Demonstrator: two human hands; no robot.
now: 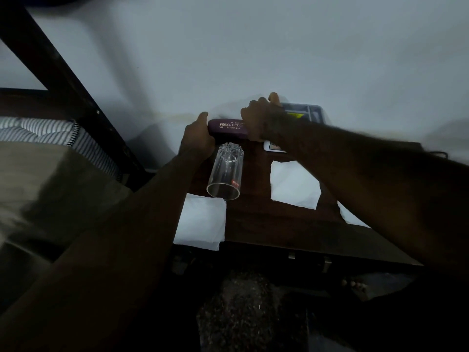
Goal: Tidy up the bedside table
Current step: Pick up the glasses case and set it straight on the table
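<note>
At the back of the dark tabletop [253, 219], the left hand [196, 139] and right hand [256, 118] each grip one end of the purple spectacle case [228, 127], fingers [274, 97] curled round it, just behind a clear glass [224, 174] lying on its side.

Head-worn view, downward, near the bedside table [253, 219]

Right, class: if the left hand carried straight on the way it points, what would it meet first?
Probably the white wall behind the dark wooden table: the left hand, gripping the purple hard spectacle case, points towards it. Depth is unclear.
</note>
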